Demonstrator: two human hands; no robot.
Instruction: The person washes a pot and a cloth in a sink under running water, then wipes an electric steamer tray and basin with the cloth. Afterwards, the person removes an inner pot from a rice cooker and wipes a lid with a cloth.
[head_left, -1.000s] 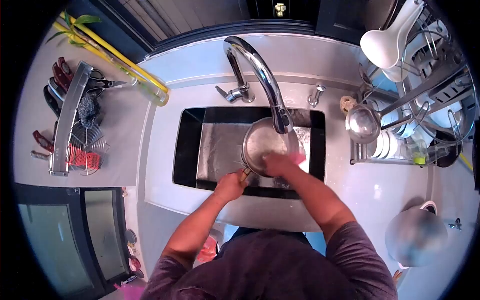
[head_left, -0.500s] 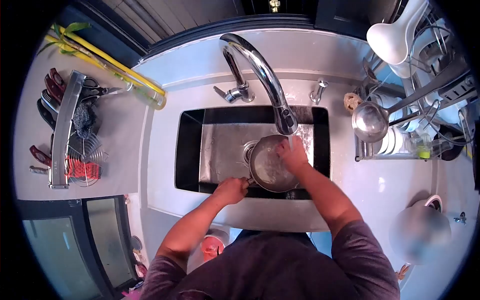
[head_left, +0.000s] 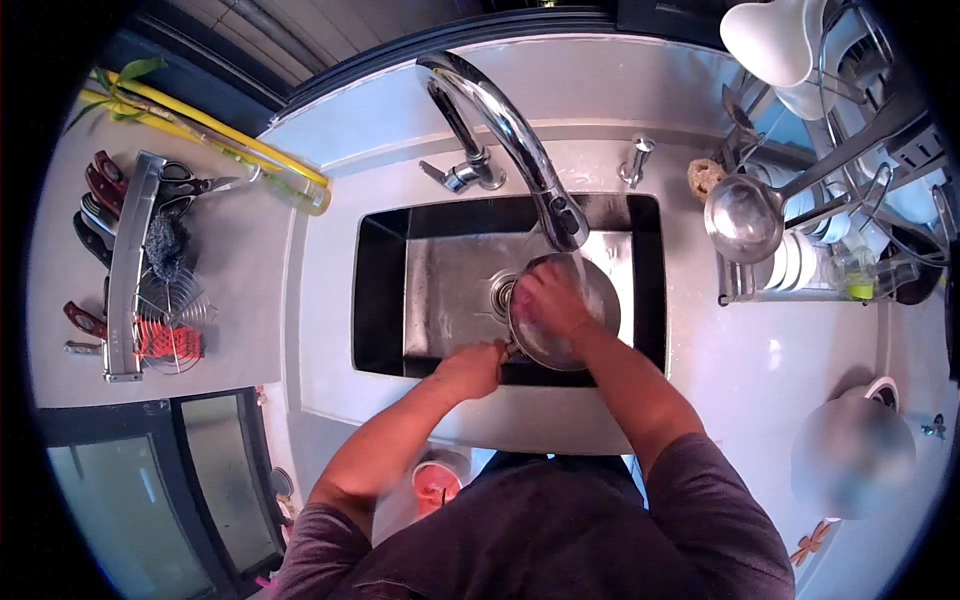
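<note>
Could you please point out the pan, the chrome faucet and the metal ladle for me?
Pan (head_left: pixel 599 298): head view, on the right part of its round body.
Chrome faucet (head_left: pixel 516 130): head view, on its curved neck.
Metal ladle (head_left: pixel 744 224): head view, on its round bowl.

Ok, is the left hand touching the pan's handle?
Touching. The head view shows the left hand closed around the handle of the pan.

Pale counter (head_left: pixel 770 385), inset sink (head_left: pixel 380 310) central | from sink: 10 o'clock, glass vase (head_left: pixel 303 196) | 12, faucet (head_left: pixel 522 140) | 1:30, chrome fitting (head_left: pixel 635 160) | 3, dish rack (head_left: pixel 790 298) | 4, blurred round object (head_left: pixel 853 460)
</note>
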